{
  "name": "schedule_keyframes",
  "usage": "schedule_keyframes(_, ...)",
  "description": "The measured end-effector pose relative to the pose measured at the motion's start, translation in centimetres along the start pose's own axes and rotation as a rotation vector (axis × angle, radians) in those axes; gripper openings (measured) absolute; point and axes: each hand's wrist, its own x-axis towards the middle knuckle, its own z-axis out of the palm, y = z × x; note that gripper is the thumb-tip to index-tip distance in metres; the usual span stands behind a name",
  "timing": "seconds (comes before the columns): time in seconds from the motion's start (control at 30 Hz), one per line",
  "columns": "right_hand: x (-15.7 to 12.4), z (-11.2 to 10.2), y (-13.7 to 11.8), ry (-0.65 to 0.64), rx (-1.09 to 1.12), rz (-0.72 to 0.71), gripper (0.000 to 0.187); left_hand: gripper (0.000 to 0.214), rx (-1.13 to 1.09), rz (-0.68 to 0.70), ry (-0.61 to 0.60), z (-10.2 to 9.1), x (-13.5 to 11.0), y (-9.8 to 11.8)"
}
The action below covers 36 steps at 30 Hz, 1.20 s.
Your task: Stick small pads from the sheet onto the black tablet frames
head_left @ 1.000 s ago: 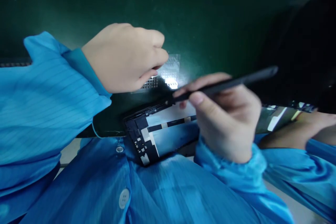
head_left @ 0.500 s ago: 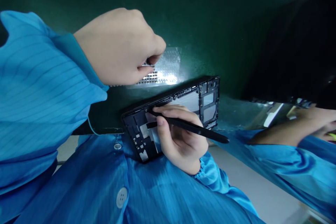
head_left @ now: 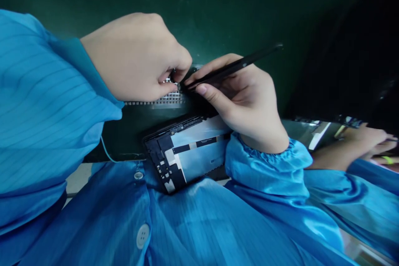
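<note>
My left hand rests curled on a clear sheet of small dark parts lying on the green mat, its fingertips pinching the sheet's edge. My right hand holds black tweezers. Their tips meet the sheet just beside my left fingertips. A black phone frame with silvery panels lies at the mat's near edge against my blue coat, partly covered by my right wrist.
At the right, another person's hand and blue sleeve lie on a shiny surface. A dark object fills the upper right. A pale bench edge shows below the mat.
My right hand has lifted the tweezers off the phone frame and carried them up to the parts sheet beside my left fingers. My left hand has stayed on the sheet.
</note>
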Motion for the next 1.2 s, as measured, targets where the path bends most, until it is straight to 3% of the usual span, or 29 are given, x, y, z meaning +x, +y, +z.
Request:
schedule_keyframes(0.37, 0.3, -0.7, -0.8, -0.039, -0.038, 0.004, 0.021, 0.035, 0.025, -0.024, -0.039, 0.0, 0.2, 0.2)
schedule_keyframes(0.47, -2.4, 0.7, -1.5, 0.136, 0.032, -0.009, 0.011, 0.031, 0.043, -0.041, -0.033, 0.1, 0.2, 0.2)
schedule_keyframes(0.6, -7.5, 4.5, -1.4, 0.421, 0.069, -0.094, 0.018, 0.027, 0.049, -0.06, -0.051, -0.1, 0.2, 0.3)
schedule_keyframes(0.7, -9.3, 6.8, -0.6, 0.494, 0.024, -0.166, 0.021, 0.03, 0.032, -0.064, -0.051, -0.2, 0.2, 0.4)
schedule_keyframes(0.8, -9.2, 7.4, -0.1, 0.491, -0.036, -0.221, 0.024, 0.029, 0.017, -0.059, -0.041, -0.2, 0.1, 0.3)
schedule_keyframes(1.03, -9.3, 6.6, -1.3, 0.409, -0.148, -0.219, 0.033, 0.025, 0.013, -0.068, -0.025, 0.1, 0.2, 0.1)
schedule_keyframes(1.2, -6.1, 2.6, -2.4, 0.295, -0.171, -0.137, 0.024, 0.029, -0.023, -0.066, -0.033, -0.2, 0.2, 0.4)
